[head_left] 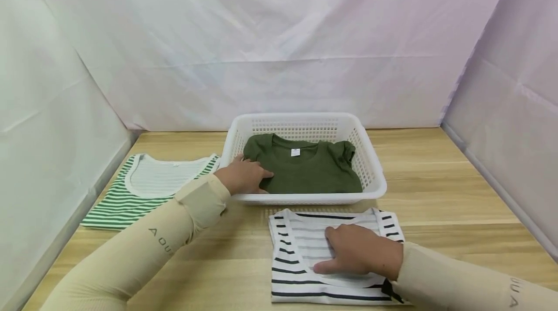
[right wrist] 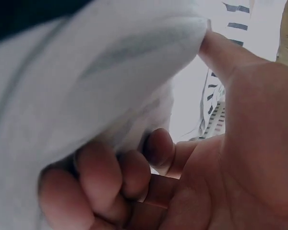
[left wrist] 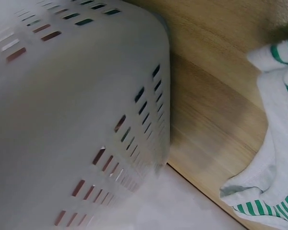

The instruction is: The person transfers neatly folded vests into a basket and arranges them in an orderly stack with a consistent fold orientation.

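Handling folded shirts at a basket appears to be the step in hand: one shirt seemingly being settled, another being taken up. The next move likely calls for support under both sides of the taken-up shirt, to keep its fold flat.

Items, left to right:

Green-striped shirt [head_left: 117,207], left of the frame, folded on the table [head_left: 436,190], touched by neither hand.

Left hand [head_left: 244,175], left of centre, reaching over the basket's near-left corner, back upward, fingers at the dark green shirt; whether they grip cloth or merely rest, cannot tell (the left wrist view shows mostly basket wall).

Basket [head_left: 305,198], white, perforated, centre of the frame.

Dark green shirt [head_left: 309,173], lying inside the basket, collar toward the far wall.

Black-striped shirt [head_left: 311,243], lower centre, on the table before the basket.

Right hand [head_left: 359,250], lower right of centre, reaching leftward, back upward; holds a raised fold of the black-striped shirt between thumb and curled fingers.
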{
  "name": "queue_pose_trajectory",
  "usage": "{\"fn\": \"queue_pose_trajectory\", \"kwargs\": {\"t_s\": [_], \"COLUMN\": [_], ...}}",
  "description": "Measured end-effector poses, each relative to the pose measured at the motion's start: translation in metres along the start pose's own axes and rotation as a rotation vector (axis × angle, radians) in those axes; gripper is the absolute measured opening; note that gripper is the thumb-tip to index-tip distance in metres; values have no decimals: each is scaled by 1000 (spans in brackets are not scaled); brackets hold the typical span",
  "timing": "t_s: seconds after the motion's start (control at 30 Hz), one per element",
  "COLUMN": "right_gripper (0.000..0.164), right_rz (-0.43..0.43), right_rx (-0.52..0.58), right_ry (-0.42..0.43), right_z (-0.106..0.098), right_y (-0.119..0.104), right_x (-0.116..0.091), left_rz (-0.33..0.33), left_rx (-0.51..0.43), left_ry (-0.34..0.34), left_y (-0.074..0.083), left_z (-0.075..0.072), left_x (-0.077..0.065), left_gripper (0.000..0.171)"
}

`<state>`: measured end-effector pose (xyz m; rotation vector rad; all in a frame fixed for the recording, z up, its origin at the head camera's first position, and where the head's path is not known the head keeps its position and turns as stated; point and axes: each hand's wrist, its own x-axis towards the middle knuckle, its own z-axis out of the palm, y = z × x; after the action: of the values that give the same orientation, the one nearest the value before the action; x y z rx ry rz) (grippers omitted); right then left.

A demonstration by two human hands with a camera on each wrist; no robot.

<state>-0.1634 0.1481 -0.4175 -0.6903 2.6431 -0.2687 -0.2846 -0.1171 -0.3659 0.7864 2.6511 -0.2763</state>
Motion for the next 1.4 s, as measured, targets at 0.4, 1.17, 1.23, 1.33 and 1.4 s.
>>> {"fn": "queue_pose_trajectory", "kwargs": {"t_s": [0.4, 1.17, 1.23, 1.33, 1.4], "right_gripper": [47, 17, 15, 17, 24], "right_rz": [-96, -250, -200, -110, -55], "right_rx": [90, 165, 137, 142, 160], "right_ry": [30, 83, 112, 122, 111], "right_z": [-5, -32, -36, -36, -35], "right_y": [-25, 24, 40, 57, 64], "right_x": [15, -14, -18, -19, -17], "left_rz": [69, 234, 208, 154, 126], "left_rx": [55, -142, -120, -104, -100], "left_ry": [476, 464, 460, 444, 435], "left_y": [8, 50, 48, 44, 42], "left_z": [-19, 41, 46, 52, 55], "left_x": [-24, -95, -95, -94, -93], "left_gripper": [30, 16, 18, 21, 23]}}
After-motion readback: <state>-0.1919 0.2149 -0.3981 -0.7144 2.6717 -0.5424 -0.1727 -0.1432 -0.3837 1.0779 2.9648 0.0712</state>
